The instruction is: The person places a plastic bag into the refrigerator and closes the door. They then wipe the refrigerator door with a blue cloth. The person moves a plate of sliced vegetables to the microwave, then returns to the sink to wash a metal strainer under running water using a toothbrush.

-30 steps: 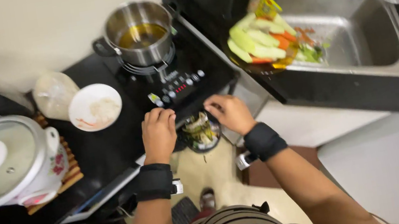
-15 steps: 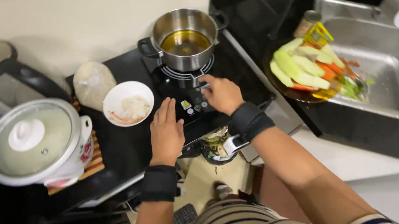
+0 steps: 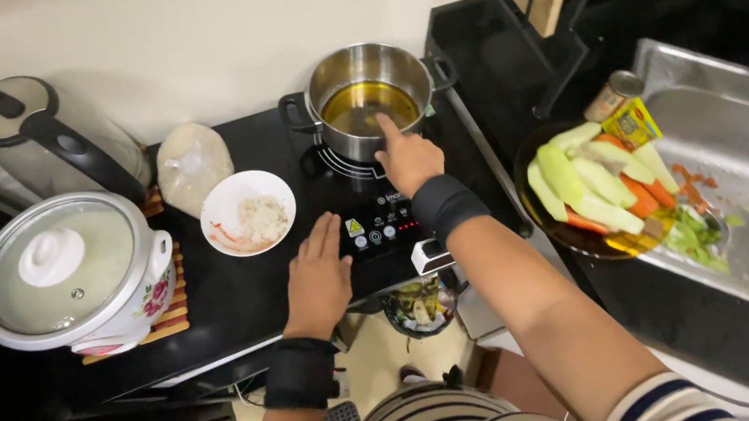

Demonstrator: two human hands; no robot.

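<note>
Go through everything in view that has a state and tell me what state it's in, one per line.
Steel pot: uncovered, yellow liquid inside.
Induction cooktop: red panel lights showing.
Rice cooker: lid on.
Kettle: lid shut.
White bowl: some food inside.
Left hand: flat on the cooktop.
Right hand: forefinger at the pot's rim.

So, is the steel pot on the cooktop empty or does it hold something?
It holds something: the steel pot has no lid, and a shallow amber liquid, probably oil, covers its bottom. The right hand points a finger over its rim.

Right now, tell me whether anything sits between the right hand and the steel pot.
Nothing visible does. The right hand points its index finger up to the steel pot's near rim, above the induction cooktop. The left hand rests flat, off to the side.
</note>
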